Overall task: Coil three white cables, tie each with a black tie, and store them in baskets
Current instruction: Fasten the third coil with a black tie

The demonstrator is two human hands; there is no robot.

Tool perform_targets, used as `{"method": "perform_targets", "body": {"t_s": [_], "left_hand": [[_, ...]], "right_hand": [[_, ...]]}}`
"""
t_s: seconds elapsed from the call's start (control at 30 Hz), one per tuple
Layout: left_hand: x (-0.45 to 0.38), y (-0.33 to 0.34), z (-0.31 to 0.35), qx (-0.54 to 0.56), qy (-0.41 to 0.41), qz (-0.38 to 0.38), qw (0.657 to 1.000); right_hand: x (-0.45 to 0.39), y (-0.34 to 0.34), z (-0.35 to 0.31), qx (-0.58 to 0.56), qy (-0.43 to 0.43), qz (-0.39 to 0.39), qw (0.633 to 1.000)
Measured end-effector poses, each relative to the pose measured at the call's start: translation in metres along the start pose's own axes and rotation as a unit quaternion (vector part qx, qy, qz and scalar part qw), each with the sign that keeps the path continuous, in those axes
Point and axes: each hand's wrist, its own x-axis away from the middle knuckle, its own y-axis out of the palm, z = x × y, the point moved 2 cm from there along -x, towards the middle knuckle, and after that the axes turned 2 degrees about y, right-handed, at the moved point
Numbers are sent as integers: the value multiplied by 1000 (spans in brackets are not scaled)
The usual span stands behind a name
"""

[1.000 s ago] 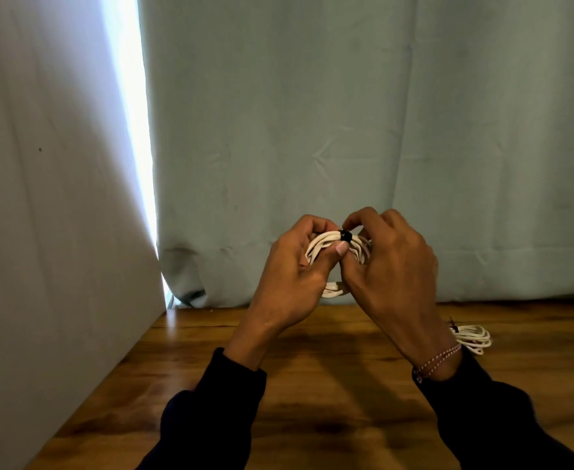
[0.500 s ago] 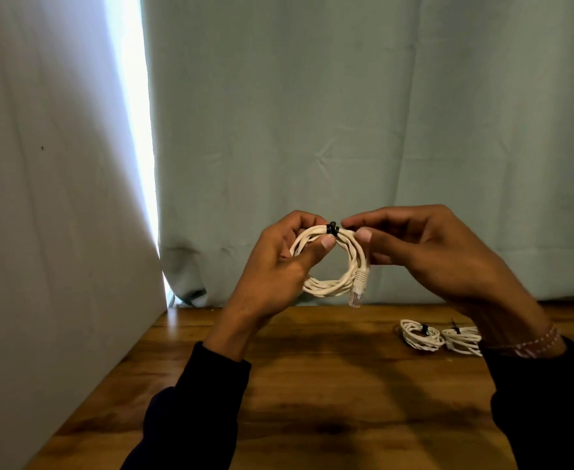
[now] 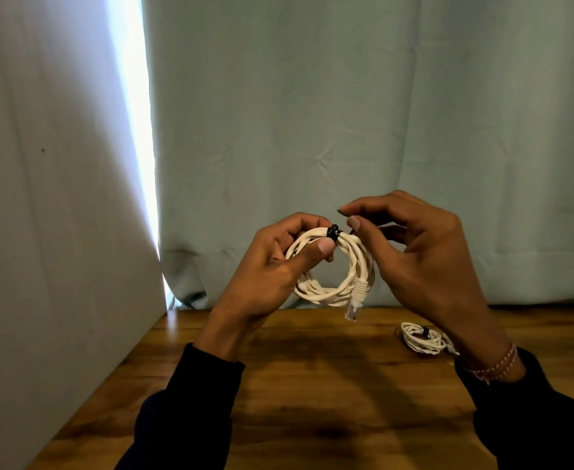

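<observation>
I hold a coiled white cable [image 3: 333, 290] in the air above the wooden table [image 3: 312, 385]. My left hand [image 3: 272, 276] grips the coil at its top left, thumb pressed just below the black tie [image 3: 333, 231] wrapped around the strands. My right hand [image 3: 414, 259] pinches the free end of that tie between thumb and forefinger, just right of the wrap. The cable's plug [image 3: 355, 300] hangs down at the coil's right side. A second coiled white cable [image 3: 419, 340] with a black tie lies on the table at the right, partly behind my right wrist.
A pale green curtain [image 3: 346, 130] hangs behind the table's back edge. A white panel [image 3: 41, 232] borders the table on the left. No basket is in view.
My right hand rose a little and now pinches the tie's end above the coil. A third coil seen on the table half a second ago is now hidden behind my right wrist.
</observation>
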Motion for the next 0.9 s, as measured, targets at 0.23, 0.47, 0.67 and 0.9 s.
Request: {"method": "perform_targets", "body": {"t_s": [0.23,0.47,0.67,0.9], "left_hand": [[0,-6,4,1,17,2,1000],[0,-8,7,-7,28,9,1000],[0,-12,6,-52,33,0,998],[1,-11,11,-43,49,-7,998]], "right_hand": [[5,5,-7,177,-129,-2,976],[6,6,-11,206,-153,6,967],[4,0,-7,152,-144,-26,977],[3,-4,-16,115,-102,-25,988]]}}
